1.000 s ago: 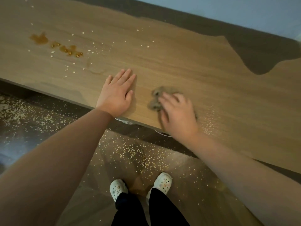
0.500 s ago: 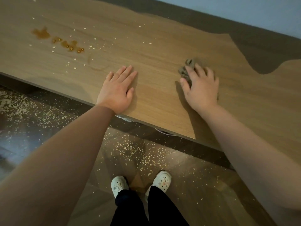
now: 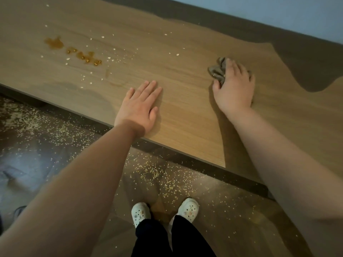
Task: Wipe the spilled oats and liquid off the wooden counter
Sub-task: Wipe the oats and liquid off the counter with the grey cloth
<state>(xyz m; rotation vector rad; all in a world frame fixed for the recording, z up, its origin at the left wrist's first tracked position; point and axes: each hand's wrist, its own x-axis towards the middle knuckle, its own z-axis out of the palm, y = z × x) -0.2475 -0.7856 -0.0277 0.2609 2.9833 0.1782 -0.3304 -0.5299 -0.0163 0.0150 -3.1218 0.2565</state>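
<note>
At the upper left of the frame, amber liquid [image 3: 54, 43] and scattered oats [image 3: 104, 36] lay on the wooden counter [image 3: 176, 117]. At centre the left hand [image 3: 141, 106] rested flat, fingers straight and together; at upper right the right hand [image 3: 233, 86] gripped a crumpled grey cloth [image 3: 217, 70] against the counter.

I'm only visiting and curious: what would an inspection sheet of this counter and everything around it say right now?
Surface: wooden counter, with a brown liquid spill towards its left, not yet wiped.
Job's things: grey cloth, bunched up on the counter, well to the right of the spill; oat flakes scattered around and beyond the spill.
Clutter: nothing seen.
Grippers: left hand lies flat on the counter, fingers straight; right hand grips the cloth.
Cables: nothing seen.
Surroundings: floor oats strewn over the dark floor; white shoes; pale wall behind.
</note>
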